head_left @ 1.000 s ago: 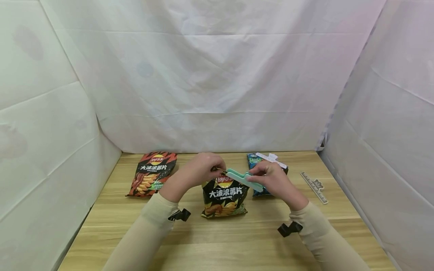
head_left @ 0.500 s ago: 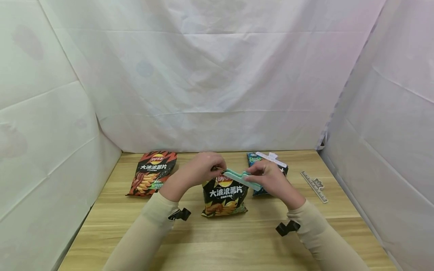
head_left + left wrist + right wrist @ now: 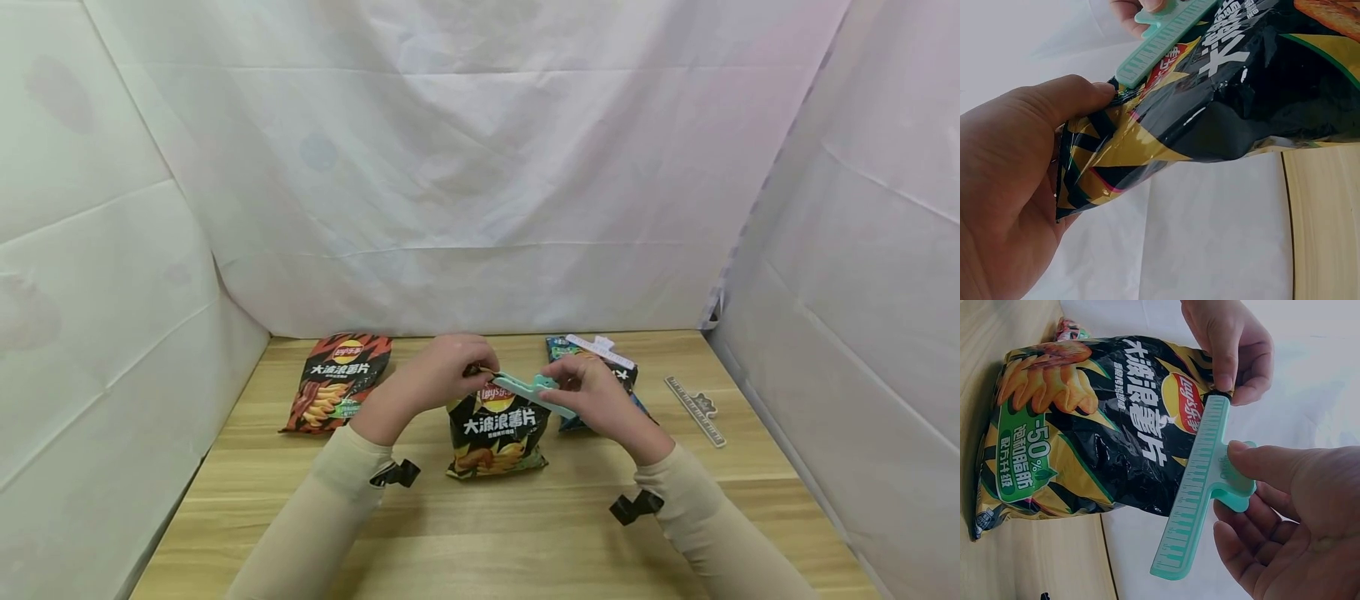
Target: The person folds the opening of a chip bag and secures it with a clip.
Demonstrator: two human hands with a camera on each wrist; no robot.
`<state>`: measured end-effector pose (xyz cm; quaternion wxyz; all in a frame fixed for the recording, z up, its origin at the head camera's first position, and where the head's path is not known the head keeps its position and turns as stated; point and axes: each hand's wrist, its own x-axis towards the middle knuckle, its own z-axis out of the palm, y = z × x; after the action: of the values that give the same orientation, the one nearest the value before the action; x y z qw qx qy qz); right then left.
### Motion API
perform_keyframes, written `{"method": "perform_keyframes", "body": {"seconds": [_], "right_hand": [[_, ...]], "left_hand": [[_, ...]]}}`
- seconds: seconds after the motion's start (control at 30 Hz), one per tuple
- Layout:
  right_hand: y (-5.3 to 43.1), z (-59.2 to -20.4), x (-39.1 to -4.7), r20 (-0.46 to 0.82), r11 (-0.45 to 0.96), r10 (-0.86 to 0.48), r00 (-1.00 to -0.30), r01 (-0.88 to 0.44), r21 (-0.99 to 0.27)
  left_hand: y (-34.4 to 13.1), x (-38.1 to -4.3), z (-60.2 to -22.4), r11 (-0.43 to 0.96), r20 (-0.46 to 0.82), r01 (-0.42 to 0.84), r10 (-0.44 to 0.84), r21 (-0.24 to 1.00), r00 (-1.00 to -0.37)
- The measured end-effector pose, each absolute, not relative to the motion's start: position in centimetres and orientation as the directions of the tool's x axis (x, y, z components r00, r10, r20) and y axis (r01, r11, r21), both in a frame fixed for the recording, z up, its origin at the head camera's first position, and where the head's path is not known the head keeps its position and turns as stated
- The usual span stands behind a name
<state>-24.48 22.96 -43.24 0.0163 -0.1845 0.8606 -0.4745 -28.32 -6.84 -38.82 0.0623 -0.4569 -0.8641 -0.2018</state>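
A black and yellow chip bag (image 3: 498, 425) stands upright in the middle of the table. My left hand (image 3: 450, 371) pinches its top left corner, thumb in front, as the left wrist view (image 3: 1022, 144) shows up close. Across the bag's top edge lies a mint green bag clip (image 3: 1194, 494) with piano-key markings on its long bar. My right hand (image 3: 592, 392) grips the clip's handle between thumb and fingers. In the right wrist view the clip's bar runs along the bag's top, its lower end sticking out past the bag's side.
On the left lies a red and black chip bag (image 3: 337, 383). Behind my right hand is a blue chip bag (image 3: 561, 352) with a white clip (image 3: 600, 350) across its top. Another clip, grey-white, (image 3: 696, 410) lies at the right. White cloth (image 3: 480, 167) walls the wooden table (image 3: 480, 542).
The clip's two long bars, seen apart earlier, now look closed together at the bag's top. My right hand has shifted slightly left; my left hand stays at the corner.
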Motion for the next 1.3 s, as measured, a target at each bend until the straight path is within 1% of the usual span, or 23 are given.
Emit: {"method": "perform_keyframes", "body": {"seconds": [0.13, 0.37, 0.7, 0.9, 1.03, 1.3], "right_hand": [[22.9, -43.2, -24.5, 0.147, 0.48, -0.334, -0.931, -0.302, -0.823], [22.9, -43.3, -24.4, 0.15, 0.493, -0.328, -0.933, -0.304, -0.815], [23.1, -43.6, -24.6, 0.158, 0.492, -0.324, -0.933, -0.308, -0.814], [23.0, -43.4, -24.6, 0.136, 0.486, -0.324, -0.936, -0.288, -0.825], [23.1, -43.4, -24.6, 0.12, 0.49, -0.319, -0.94, -0.272, -0.828], [23.1, -43.3, -24.7, 0.095, 0.501, -0.328, -0.94, -0.258, -0.826]], "left_hand": [[-7.3, -28.2, -38.8, 0.5, 0.305, 0.809, 0.754, 0.307, -0.582], [-8.5, -28.3, -39.2, 0.519, 0.298, 0.779, 0.727, 0.352, -0.618], [-10.8, -28.4, -40.1, 0.533, 0.251, 0.678, 0.661, 0.505, -0.707], [-11.6, -28.3, -41.0, 0.567, 0.253, 0.65, 0.623, 0.506, -0.74], [-11.6, -28.0, -41.4, 0.564, 0.281, 0.651, 0.606, 0.509, -0.744], [-11.4, -27.7, -41.8, 0.542, 0.351, 0.679, 0.59, 0.495, -0.727]]}}
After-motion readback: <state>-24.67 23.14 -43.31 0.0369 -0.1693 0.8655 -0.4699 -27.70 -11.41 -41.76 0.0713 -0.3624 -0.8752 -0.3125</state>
